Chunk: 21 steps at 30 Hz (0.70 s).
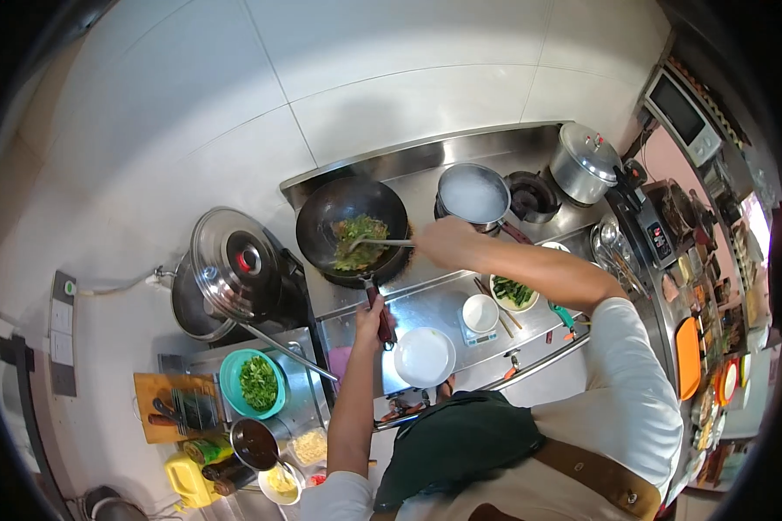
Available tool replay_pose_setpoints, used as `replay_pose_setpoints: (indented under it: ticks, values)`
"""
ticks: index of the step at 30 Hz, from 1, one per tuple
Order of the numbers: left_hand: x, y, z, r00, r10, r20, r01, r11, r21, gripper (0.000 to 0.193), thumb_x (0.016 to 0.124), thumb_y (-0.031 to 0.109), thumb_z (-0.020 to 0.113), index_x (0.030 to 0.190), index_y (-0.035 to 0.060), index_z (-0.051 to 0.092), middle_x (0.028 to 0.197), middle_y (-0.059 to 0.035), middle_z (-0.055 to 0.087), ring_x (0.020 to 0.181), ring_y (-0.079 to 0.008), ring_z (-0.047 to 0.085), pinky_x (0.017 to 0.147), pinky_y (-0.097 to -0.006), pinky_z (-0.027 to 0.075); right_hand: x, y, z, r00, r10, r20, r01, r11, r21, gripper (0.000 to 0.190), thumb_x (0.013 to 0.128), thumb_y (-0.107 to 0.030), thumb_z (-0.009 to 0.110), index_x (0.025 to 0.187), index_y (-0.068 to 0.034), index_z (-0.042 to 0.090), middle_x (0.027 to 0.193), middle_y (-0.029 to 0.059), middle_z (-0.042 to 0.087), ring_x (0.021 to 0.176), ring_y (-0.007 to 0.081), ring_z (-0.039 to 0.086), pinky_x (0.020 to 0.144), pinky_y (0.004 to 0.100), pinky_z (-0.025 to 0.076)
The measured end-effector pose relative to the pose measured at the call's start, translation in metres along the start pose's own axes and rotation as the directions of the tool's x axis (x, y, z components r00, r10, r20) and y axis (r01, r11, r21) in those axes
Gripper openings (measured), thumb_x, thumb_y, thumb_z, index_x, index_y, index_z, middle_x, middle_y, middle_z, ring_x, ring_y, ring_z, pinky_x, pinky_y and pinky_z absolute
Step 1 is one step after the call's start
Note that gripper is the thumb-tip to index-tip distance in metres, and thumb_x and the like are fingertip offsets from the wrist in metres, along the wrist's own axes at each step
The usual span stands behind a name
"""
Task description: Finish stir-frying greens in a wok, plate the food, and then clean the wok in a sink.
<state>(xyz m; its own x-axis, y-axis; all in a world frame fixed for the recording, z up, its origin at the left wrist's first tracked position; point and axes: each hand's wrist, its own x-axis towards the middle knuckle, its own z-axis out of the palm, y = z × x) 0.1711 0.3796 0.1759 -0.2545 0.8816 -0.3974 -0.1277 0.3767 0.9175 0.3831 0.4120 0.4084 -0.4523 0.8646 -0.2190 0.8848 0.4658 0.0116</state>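
My left hand (pixel 369 319) grips the dark wooden handle (pixel 384 320) of a black wok (pixel 316 218) on the stove. In my right hand (pixel 453 244) is a metal cooking spatula or ladle (pixel 388 242), slightly blurred. Its head rests among chopped greens (pixel 363 236) in the wok, and the greens look mixed with something brownish. Below the wok handle a white plate (pixel 425 358) lies on the steel counter. Under my right forearm, a bowl of cooked green vegetables (pixel 513 293) is partly hidden.
A saucepan (pixel 474 193) of cloudy liquid and a lidded pressure cooker (pixel 585 163) stand at the back right. A white bowl (pixel 480 313) sits on a kitchen scale (pixel 477 337) beside chopsticks (pixel 509 319). To the left are a large glass lid (pixel 229 264) and a teal basin (pixel 227 380) of chopped greens.
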Motion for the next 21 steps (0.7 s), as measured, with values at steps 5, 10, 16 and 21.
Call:
replay_pose_setpoints:
  ticks: [5,10,16,21]
  values:
    - [0.0,0.029,-0.004,0.805,-0.341,0.485,0.397,0.918,-0.014,0.019,0.08,0.018,0.068,0.077,0.0055,0.054,0.058,-0.0025,0.053,0.044,-0.0153,0.051,0.04,-0.0293,0.045,-0.062,-0.013,-0.038,0.995,0.015,0.1,-0.003,0.993,-0.119,0.014,0.073,-0.008,0.059,0.082,-0.003,0.07,0.08,0.0156,0.067,0.076,0.031,0.067,0.064,0.0408,0.053]
    - [-0.003,0.082,-0.007,0.842,-0.275,0.464,0.3,0.954,0.02,0.023,0.079,0.013,0.063,0.059,0.0049,0.055,0.051,-0.0038,0.052,0.037,-0.0169,0.048,0.037,-0.0287,0.04,-0.025,-0.013,0.042,0.995,0.087,-0.043,-0.087,0.996,0.013,0.014,0.072,-0.007,0.059,0.081,-0.003,0.069,0.078,0.0192,0.066,0.073,0.0316,0.067,0.064,0.0417,0.053]
    - [-0.099,0.025,-0.018,0.925,-0.075,0.373,-0.001,0.98,0.2,0.018,0.077,0.01,0.063,0.063,0.0065,0.051,0.05,-0.0048,0.052,0.036,-0.0156,0.046,0.036,-0.0296,0.036,-0.099,-0.005,0.032,0.986,0.128,-0.104,-0.124,0.991,0.047,0.014,0.072,-0.007,0.058,0.082,0.0,0.066,0.078,0.0216,0.066,0.073,0.0355,0.066,0.063,0.0443,0.052]
    - [-0.067,0.092,-0.024,0.853,-0.082,0.516,0.063,0.997,0.054,0.031,0.08,0.018,0.061,0.052,0.0086,0.052,0.047,-0.0029,0.049,0.04,-0.0141,0.049,0.04,-0.0278,0.038,-0.041,-0.033,0.03,0.996,0.079,0.032,-0.082,0.99,0.116,0.017,0.072,-0.007,0.059,0.086,0.0,0.066,0.084,0.0216,0.066,0.078,0.0377,0.065,0.067,0.0447,0.053]
